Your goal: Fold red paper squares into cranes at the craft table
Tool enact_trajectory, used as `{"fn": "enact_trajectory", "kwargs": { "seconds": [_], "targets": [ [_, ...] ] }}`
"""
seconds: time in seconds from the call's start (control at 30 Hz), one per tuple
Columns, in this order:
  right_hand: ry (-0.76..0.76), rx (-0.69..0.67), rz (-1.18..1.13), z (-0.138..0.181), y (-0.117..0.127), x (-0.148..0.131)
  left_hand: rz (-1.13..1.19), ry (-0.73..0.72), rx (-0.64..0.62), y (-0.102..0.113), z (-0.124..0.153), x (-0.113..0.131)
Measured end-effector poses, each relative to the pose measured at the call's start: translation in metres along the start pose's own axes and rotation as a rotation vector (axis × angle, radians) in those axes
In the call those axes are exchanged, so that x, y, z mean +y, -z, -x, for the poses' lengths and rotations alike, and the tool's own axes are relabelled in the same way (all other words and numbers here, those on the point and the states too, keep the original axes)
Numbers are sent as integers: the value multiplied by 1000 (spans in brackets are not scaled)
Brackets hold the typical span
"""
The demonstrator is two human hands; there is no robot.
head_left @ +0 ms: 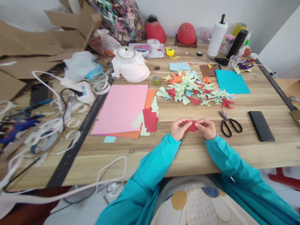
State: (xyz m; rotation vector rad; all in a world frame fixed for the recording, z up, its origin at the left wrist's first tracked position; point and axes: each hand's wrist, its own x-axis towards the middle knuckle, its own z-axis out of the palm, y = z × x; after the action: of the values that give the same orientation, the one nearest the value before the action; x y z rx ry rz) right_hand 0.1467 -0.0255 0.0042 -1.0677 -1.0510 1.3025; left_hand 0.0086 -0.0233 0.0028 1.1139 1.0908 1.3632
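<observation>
Between both hands is a small piece of red paper (191, 126), held just above the table near its front edge. My left hand (178, 128) pinches its left side, thumb against fingers. On the right side my right hand (206, 128) pinches it in the same way. The fingers cover part of the paper, so its folds cannot be made out fully. Black-handled scissors (227, 123) lie to the right of my right hand, blades partly apart. Beyond the hands spreads a heap of folded paper pieces (187, 86) in green, orange, red and blue.
Pink sheets (124, 106) and red paper strips (150, 120) lie to the left. A black phone (261, 126) rests at right, a turquoise sheet (232, 81) behind it. White cables (47, 134) clutter the left side. A paper towel roll (217, 37) stands at the back.
</observation>
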Motion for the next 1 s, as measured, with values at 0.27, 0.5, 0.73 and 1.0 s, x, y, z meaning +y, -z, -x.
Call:
{"fn": "enact_trajectory", "kwargs": {
  "seconds": [0.27, 0.5, 0.73, 1.0],
  "targets": [
    [61, -49, -7, 1, 2, -2, -17, -28, -79, 0, 2, 4],
    [127, -111, 25, 1, 1, -8, -59, -138, -115, 3, 1, 8],
    [123, -120, 1, 1, 0, -10, -74, -178, -142, 3, 1, 11],
    [140, -127, 3, 2, 1, -11, -89, -177, -143, 3, 1, 11]
  ]
}}
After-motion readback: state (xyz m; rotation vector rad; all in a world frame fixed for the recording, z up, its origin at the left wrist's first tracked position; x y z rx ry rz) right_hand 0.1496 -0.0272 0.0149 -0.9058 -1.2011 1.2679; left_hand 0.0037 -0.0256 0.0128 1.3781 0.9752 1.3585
